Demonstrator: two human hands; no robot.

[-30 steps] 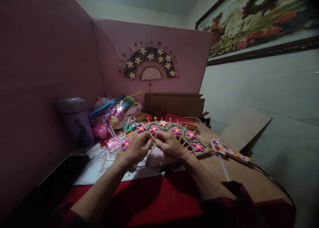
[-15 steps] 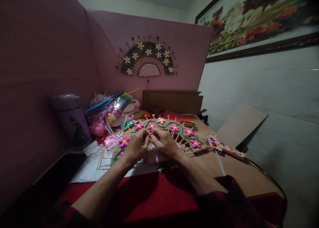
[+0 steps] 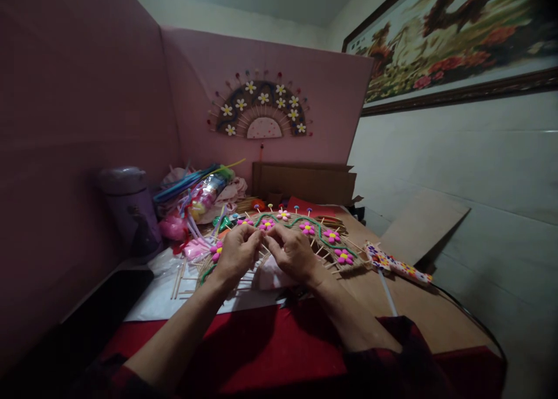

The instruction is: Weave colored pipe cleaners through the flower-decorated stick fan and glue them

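Observation:
A fan-shaped craft piece of wooden sticks, woven straw, a green wavy cord and pink clay flowers lies flat on the table. My left hand and my right hand rest on its middle, fingertips pinched together near the sticks. Both hands have curled fingers closed on something small that I cannot make out. The hands hide the fan's centre.
A finished fan hangs on the pink board behind. A purple bottle and a pile of bagged craft supplies stand at the left. A cardboard box is at the back, a patterned glue gun at the right, red cloth in front.
The view shifted slightly down then back up. Both hands stay pinched at the fan's middle with only small finger movements.

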